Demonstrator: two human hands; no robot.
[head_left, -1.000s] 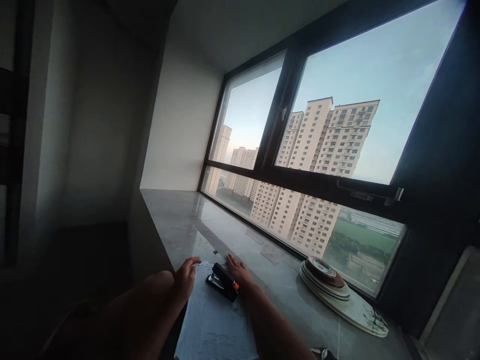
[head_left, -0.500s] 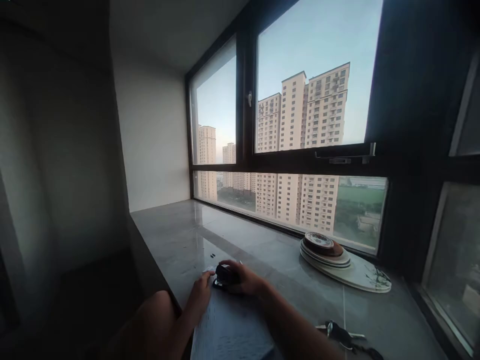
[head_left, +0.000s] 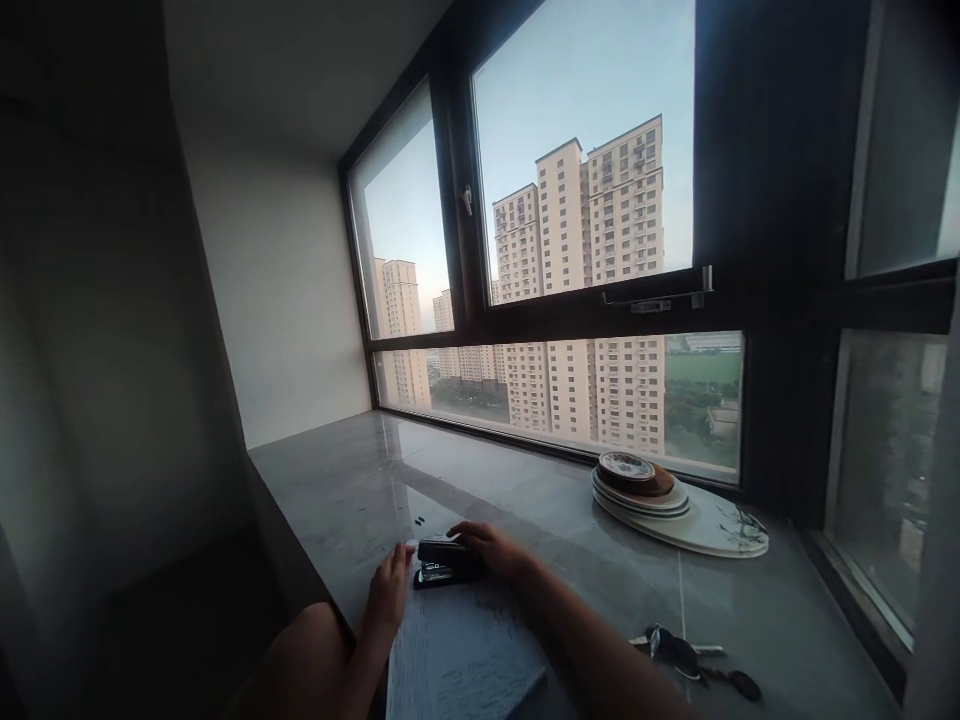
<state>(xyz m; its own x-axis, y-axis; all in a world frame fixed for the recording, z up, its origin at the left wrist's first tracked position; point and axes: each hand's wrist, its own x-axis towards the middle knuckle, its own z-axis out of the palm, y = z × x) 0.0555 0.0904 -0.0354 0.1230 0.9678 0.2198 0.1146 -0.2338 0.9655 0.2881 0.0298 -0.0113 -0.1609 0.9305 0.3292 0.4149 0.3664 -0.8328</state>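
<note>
A black stapler (head_left: 444,562) sits over the top end of some printed paper (head_left: 457,650) on the grey stone sill, its jaw parted at the front. My right hand (head_left: 491,550) grips its rear from the right, fingers over the top. My left hand (head_left: 388,588) is at the top left corner of the paper, fingers close together and curled at its edge, just left of the stapler's nose. Its thumb is partly hidden. Two tiny dark bits (head_left: 420,521) lie beyond the stapler.
Stacked oval and round plates or mats (head_left: 682,510) stand by the window on the right. A bunch of keys (head_left: 679,655) lies nearer, right of my forearm. The sill (head_left: 322,480) drops off at its left edge, where my knee (head_left: 311,640) shows.
The stapler has turned to show more of its side, and my left fingers have drawn slightly away from its nose. The whole view has shifted a little to the right.
</note>
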